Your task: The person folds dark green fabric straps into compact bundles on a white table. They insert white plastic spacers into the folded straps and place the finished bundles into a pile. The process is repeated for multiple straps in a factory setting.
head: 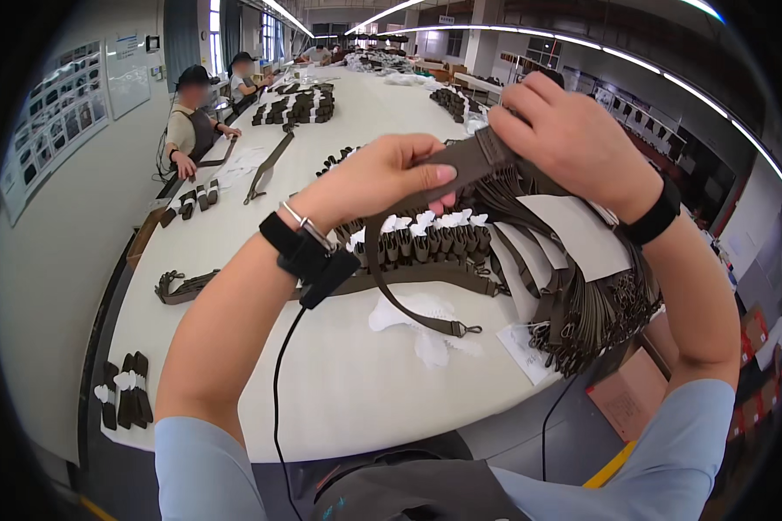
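Note:
A dark brown webbing strap (464, 166) is stretched between my raised hands above the table. My left hand (407, 170) pinches it, thumb on top. My right hand (547, 124) is closed around its stitched end, partly hiding it. The strap's other part loops down to a metal snap hook (472, 329) lying on the table beside white paper pieces (423, 319). Behind and below my hands stand rows of folded straps with white paper bands (430, 241). At the right lies a large bundle of straps with metal hooks (580, 312), partly under a pale card sheet (580, 231).
Rolled banded straps (127, 391) lie at the near left corner of the long white table (339, 404). Stacked bundles (294, 106) are farther back. Co-workers (195, 127) work along the left edge. A cardboard box (629, 394) stands below the table's right edge; a cable hangs from my left wrist.

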Demonstrator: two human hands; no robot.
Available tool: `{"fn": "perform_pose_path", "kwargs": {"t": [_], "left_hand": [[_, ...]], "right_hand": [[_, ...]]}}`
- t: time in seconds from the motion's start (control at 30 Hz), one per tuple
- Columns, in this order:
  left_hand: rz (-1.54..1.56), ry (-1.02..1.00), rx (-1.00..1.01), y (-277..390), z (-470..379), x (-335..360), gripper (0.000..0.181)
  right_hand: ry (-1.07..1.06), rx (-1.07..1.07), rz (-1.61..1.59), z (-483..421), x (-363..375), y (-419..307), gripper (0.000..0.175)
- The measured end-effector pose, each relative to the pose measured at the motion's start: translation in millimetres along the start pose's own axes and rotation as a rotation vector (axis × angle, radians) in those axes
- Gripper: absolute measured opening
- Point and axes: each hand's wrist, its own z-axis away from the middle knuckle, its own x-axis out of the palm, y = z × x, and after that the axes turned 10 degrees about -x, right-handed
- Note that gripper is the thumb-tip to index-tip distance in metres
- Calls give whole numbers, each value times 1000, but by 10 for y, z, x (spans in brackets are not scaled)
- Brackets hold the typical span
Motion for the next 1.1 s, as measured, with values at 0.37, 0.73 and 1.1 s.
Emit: {"fn": "perform_pose_path", "kwargs": {"t": [0.37, 0.73, 1.1], "left_hand": [[-638, 489, 289, 969, 347, -128, 15], [-929, 686, 161, 556, 920, -53, 27], [-1272, 783, 294, 235, 1166, 201, 32]], "right_hand": [[266, 49, 328, -238, -333, 336, 36], [308, 392, -273, -332, -91, -570, 47], [186, 483, -730, -354, 158, -1041, 27]]}}
